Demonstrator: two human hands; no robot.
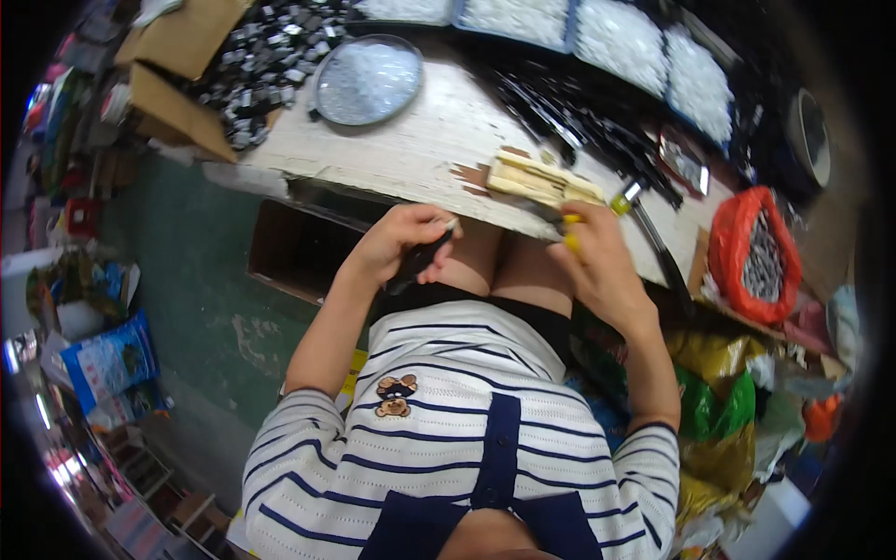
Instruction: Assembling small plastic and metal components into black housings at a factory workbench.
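My left hand (403, 245) is closed around a black piece (417, 264), held over my lap just off the bench edge. A small whitish bit shows at its fingertips; I cannot make out what it is. In my right hand (597, 257) is a yellow-handled tool (571, 230), its narrow dark blade pointing left along the bench edge. Whether it is a knife or a screwdriver I cannot tell. Just beyond the blade, a pale grooved wooden block (541, 177) lies on the bench. Right of the block rests a hammer (661, 245) with a yellow-tipped head and black handle.
A round dish (369, 79) of clear small pieces stands on the white bench (425, 154). Behind are blue trays (569, 26) of white pieces and long black strips (537, 107). Black blocks (271, 65) heap at left. A red bag (717, 245) of grey metal pieces sits right.
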